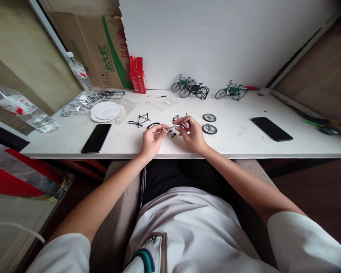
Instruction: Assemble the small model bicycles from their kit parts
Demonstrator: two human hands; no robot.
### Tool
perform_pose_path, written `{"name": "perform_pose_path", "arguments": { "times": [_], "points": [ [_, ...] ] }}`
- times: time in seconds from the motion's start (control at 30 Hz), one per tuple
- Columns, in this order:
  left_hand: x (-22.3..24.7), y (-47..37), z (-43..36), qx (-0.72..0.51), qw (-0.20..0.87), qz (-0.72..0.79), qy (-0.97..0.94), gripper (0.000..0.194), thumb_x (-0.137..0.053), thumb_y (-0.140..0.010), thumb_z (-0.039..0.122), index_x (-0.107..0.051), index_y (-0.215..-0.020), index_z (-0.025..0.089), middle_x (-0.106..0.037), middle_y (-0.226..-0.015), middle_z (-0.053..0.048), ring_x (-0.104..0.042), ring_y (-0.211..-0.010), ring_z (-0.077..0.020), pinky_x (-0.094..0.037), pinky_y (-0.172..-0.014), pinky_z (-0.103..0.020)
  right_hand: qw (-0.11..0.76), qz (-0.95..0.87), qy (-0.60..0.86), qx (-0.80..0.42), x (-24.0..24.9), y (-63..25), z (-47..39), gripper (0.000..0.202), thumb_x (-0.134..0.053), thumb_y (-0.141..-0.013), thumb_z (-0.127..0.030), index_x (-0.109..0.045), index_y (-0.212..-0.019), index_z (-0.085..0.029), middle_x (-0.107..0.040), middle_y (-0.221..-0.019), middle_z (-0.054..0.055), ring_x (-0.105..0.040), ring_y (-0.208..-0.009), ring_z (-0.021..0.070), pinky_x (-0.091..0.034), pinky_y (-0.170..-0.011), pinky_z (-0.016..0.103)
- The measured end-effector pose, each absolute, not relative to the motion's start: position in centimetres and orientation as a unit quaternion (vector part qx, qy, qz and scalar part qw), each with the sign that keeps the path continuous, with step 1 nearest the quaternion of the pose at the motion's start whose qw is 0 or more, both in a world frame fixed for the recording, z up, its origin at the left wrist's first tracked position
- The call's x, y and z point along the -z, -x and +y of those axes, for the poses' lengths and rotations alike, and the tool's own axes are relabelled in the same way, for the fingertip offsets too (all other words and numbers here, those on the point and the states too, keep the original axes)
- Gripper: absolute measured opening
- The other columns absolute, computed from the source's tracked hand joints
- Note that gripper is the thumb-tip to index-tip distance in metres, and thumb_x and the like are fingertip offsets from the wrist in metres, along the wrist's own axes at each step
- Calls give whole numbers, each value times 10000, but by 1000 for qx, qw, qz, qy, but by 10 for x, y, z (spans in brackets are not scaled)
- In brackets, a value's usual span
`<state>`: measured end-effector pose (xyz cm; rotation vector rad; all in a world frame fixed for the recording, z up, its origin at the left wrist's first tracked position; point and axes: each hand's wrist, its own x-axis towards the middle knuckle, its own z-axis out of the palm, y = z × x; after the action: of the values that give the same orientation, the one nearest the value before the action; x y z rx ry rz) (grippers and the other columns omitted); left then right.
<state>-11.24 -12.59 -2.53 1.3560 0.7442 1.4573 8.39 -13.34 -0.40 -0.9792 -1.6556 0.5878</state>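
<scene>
My left hand (pixel 152 141) pinches a small silvery model-bicycle part (pixel 168 129) between thumb and fingertips. My right hand (pixel 191 135) is closed around a thin, dark stick-like tool (pixel 188 120), whose exact kind is too small to tell. Its fingertips meet the far end of the silvery part. Small dark pieces lie just under both hands, partly hidden. Left of them are a black model bicycle frame (pixel 142 120) and a curved black piece (pixel 153 124). To the right lie two spoked model wheels (pixel 209 129), one behind the other.
Finished-looking model bicycles (pixel 231 91) stand along the back wall beside a red box (pixel 138 76). One phone (pixel 96 138) lies at left, another (pixel 272 129) at right. White plates (pixel 107 111), a parts sprue (pixel 113 94) and water bottles (pixel 25 108) occupy the left side of the table (pixel 125 146).
</scene>
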Motion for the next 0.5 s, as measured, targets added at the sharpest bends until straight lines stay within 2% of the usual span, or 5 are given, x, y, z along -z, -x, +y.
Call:
{"name": "perform_pose_path", "arguments": {
  "times": [0.1, 0.23, 0.37, 0.5],
  "points": [
    [24, 113, -127, -598, 487, 309, -556, 464, -919, -810, 580, -828, -1046, 190, -825, -1097, -134, -777, -995, -252, -600, -965, -374, 530, -699, 415, -240, 3, -83, -134, 472, -669, -1007, -562, -312, -870, -286, -761, -1226, 136, -719, -1100, 265, -602, -808, 432],
    [24, 113, -128, -597, 489, 306, -558, 452, -918, -818, 564, -831, -1052, 187, -825, -1108, -139, -780, -999, -261, -599, -987, -389, 536, -706, 402, -228, 2, -83, -134, 426, -663, -1026, -476, -317, -864, -285, -764, -1209, 124, -711, -1079, 251, -585, -795, 414],
    [26, 112, -128, -599, 486, 302, -561, 505, -889, -841, 595, -817, -1113, 176, -817, -1184, -157, -788, -1033, -266, -609, -997, -392, 550, -709, 383, -220, 4, -83, -133, 400, -678, -1026, -403, -336, -855, -286, -771, -1183, 105, -707, -1041, 250, -574, -786, 426],
    [30, 111, -126, -596, 476, 294, -576, 511, -843, -887, 602, -790, -1156, 171, -803, -1243, -165, -784, -1069, -266, -615, -1011, -403, 562, -708, 373, -207, 6, -83, -131, 407, -688, -1027, -406, -348, -839, -285, -778, -1154, 87, -707, -1012, 256, -557, -766, 439]
  ]
}}
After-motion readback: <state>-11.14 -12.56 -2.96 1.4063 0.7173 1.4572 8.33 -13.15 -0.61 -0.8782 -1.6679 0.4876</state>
